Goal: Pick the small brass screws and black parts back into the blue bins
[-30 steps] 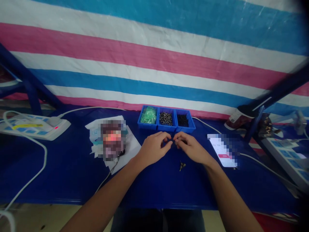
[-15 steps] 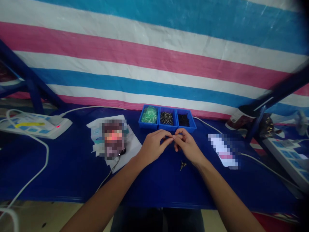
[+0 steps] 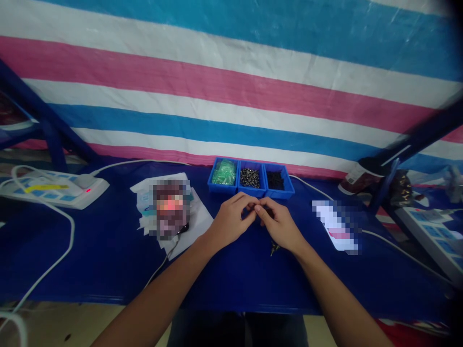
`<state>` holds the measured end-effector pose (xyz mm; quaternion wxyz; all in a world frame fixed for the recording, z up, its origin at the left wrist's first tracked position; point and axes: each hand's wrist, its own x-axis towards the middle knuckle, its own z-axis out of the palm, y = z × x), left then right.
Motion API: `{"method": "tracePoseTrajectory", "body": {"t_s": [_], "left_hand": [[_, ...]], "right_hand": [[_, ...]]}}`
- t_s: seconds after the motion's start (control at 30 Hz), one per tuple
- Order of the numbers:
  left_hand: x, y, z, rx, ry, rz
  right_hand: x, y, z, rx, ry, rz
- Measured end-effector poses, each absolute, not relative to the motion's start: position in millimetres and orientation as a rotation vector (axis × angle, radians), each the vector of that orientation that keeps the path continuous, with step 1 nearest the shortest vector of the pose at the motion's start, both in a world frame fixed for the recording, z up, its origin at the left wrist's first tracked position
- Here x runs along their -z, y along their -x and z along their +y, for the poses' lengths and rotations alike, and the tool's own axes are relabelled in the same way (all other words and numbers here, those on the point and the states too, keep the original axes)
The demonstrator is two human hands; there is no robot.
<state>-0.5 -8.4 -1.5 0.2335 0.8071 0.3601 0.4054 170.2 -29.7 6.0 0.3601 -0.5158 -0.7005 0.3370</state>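
Observation:
My left hand (image 3: 233, 217) and my right hand (image 3: 280, 222) meet at the fingertips over the blue table (image 3: 231, 279). Both are closed in a pinch, and whatever lies between the fingers is too small to make out. Just beyond them stand three joined blue bins: one with green pieces in clear wrapping (image 3: 224, 172), one with small metal parts (image 3: 250, 178), one with black parts (image 3: 275, 180). A few small metal pieces (image 3: 275, 248) lie on the table by my right wrist, partly hidden by it.
On the left are a white power strip (image 3: 87, 193) with cables and papers (image 3: 197, 226) under a blurred item. To the right lie a lit phone (image 3: 334, 226) on a cable, a dark cup (image 3: 356, 177) and another power strip (image 3: 430, 236). Striped sheeting hangs behind.
My right hand has shifted slightly down and its fingers have curled in closer to the left fingertips. It now covers part of the loose metal pieces. My left hand has barely moved.

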Motion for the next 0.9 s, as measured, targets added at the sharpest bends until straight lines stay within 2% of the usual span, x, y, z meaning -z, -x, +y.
{"method": "tracePoseTrajectory", "body": {"t_s": [0.2,0.37,0.5,0.63,0.77,0.9], "left_hand": [[0.7,0.4,-8.7,-1.118,-2.201,0.967],[0.3,1.6,-9.8,-1.158,-2.212,0.921],[-4.7,2.5,-12.4,-1.253,-2.210,0.980],[-9.1,3.8,-11.5,-1.360,-2.145,1.151],[-8.1,6.2,-6.4,-1.336,-2.100,1.271],[-4.5,7.1,-3.1,-1.278,-2.084,1.304]], "right_hand": [[-7.3,-175.5,-28.1,-0.858,1.348,-1.823],[-6.1,-180.9,-28.2,-0.980,1.292,-1.773],[-3.1,-180.2,-16.9,-1.082,1.235,-1.531],[4.6,-185.0,-3.1,-1.014,1.330,-1.327],[4.9,-209.3,-9.4,-0.976,1.537,-1.675],[-2.7,-230.8,-26.0,-1.427,1.581,-2.090]]}}
